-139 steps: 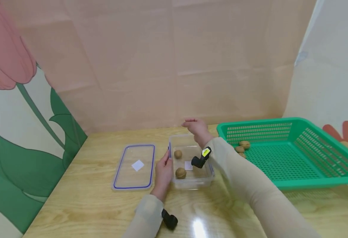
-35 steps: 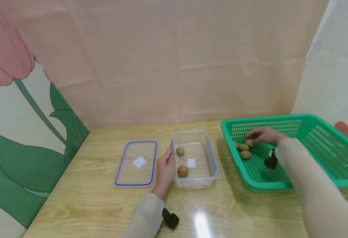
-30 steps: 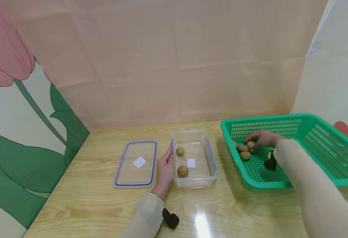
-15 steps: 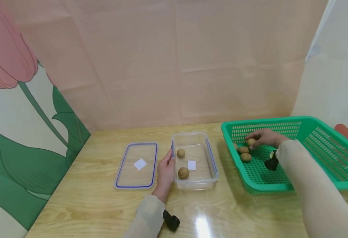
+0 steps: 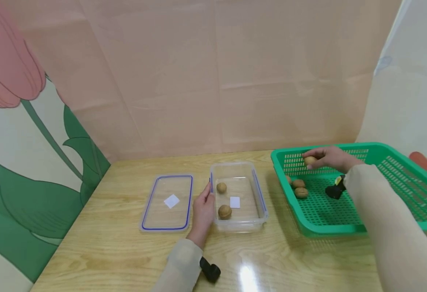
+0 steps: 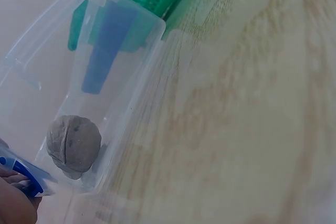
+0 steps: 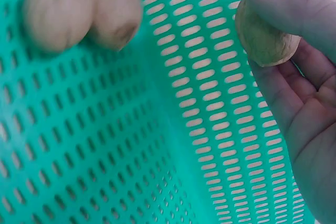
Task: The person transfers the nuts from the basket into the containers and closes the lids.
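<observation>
My right hand (image 5: 331, 158) pinches a walnut (image 5: 310, 161) between thumb and fingers, raised inside the green basket (image 5: 337, 229) near its back wall. In the right wrist view that walnut (image 7: 265, 35) sits between the thumb and fingertips. Other walnuts (image 5: 301, 192) lie in the basket's left end. My left hand (image 5: 202, 211) holds the left side of a clear plastic box (image 5: 240, 225), at its blue-edged flap (image 6: 26, 174). Two walnuts (image 5: 225, 211) lie along that side of the box, and a white square (image 5: 235, 202) shows at its middle.
The clear lid (image 5: 166, 221) with a blue seal lies flat on the wooden table (image 5: 100, 243), left of the box. A white square (image 5: 171, 201) shows on the lid. Behind the table hangs a pink backdrop (image 5: 169, 101).
My right hand went from above the box to the basket, took hold of a walnut there and lifted it off the basket floor. The left hand keeps its place at the box.
</observation>
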`<state>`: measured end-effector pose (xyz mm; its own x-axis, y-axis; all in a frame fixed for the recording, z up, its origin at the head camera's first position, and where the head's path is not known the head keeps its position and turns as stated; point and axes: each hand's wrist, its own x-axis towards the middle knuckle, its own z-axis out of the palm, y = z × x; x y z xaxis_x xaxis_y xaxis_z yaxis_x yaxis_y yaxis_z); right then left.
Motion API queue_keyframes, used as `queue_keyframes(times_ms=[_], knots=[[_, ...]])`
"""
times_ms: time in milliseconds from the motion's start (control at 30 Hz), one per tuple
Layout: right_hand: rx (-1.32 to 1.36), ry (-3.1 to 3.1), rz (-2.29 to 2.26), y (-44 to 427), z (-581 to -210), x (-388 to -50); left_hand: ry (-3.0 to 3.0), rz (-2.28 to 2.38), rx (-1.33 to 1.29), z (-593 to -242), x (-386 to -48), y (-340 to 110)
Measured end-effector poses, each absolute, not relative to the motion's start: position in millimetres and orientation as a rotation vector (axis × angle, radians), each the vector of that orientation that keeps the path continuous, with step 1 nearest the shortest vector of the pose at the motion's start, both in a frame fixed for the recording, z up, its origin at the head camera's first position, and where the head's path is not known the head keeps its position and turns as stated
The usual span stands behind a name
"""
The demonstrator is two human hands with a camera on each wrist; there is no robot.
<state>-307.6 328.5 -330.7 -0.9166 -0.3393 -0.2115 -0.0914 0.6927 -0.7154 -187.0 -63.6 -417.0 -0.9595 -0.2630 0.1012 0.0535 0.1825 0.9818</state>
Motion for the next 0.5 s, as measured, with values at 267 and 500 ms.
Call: queue_keyframes(times_ms=[267,500], knots=[[-0.304,2.561,-1.176,327.7,-324.4,-306.8,-2.189,-1.874,0.169,-416.3,-188.3,-62.3],[-0.312,2.544,-1.274,323.3,-321.2,-305.1,-2.186,-1.894,0.180,-415.5,-187.5,-61.8]])
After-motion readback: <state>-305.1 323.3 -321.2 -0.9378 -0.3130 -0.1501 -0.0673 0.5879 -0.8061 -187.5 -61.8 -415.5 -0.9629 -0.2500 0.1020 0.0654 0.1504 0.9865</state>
